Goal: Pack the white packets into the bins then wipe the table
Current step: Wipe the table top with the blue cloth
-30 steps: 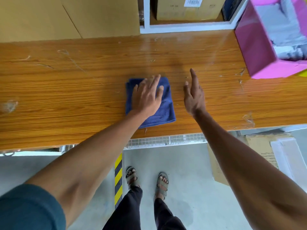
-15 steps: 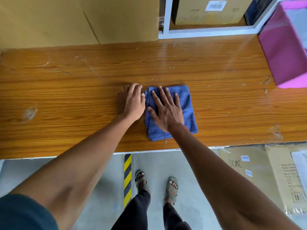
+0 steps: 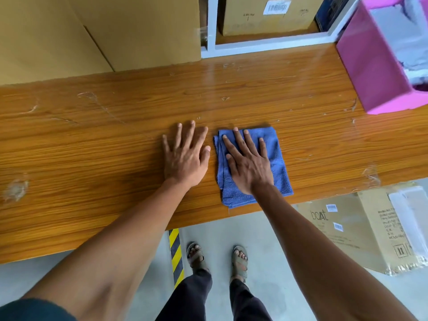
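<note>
A folded blue cloth (image 3: 276,163) lies on the wooden table (image 3: 92,158) near its front edge. My right hand (image 3: 249,165) presses flat on the cloth, fingers spread. My left hand (image 3: 185,156) rests flat on the bare wood just left of the cloth, holding nothing. At the right end of the table stands a pink bin (image 3: 370,72) with white packets (image 3: 398,38) inside it.
Large cardboard boxes (image 3: 99,31) stand against the table's far edge at the left. A white shelf frame (image 3: 266,46) with a labelled box is behind the middle. On the floor to the right lies a cardboard box (image 3: 347,228). My feet are below the table edge.
My left hand slid off the cloth onto the bare wood at its left. My right hand came down from the table onto the cloth and now presses it.
</note>
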### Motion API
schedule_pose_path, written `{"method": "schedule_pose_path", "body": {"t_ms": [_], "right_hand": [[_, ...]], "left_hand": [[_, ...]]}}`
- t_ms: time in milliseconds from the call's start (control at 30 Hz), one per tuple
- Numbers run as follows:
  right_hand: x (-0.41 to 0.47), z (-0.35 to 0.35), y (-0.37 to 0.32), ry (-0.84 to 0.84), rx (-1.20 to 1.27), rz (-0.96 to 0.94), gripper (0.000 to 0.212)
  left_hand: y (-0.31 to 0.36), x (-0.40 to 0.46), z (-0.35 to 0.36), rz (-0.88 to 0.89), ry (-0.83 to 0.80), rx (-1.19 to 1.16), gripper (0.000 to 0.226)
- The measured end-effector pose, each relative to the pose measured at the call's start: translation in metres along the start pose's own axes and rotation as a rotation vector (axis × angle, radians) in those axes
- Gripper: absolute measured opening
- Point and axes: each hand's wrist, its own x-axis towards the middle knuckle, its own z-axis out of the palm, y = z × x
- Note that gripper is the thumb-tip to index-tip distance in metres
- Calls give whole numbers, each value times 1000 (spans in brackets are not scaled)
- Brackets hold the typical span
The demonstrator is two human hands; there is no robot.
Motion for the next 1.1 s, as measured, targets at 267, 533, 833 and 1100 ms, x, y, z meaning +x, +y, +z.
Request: {"method": "schedule_pose_path", "body": {"t_ms": [267,533,833,1100], "right_hand": [[-9,0,-3,-4,-17,45,62],[-51,-3,1,-37,-38,37,60],[-3,-7,26,-7,-23,15,65],[-59,-3,24,-43,-48,-29,63]], "left_hand": [[4,-1,1,6,-30,5,63],[15,-38,-3,-14,-40,-10,68],[11,-34,5,-14,2,9,68],[15,-36,3,-28,6,6,68]]}}
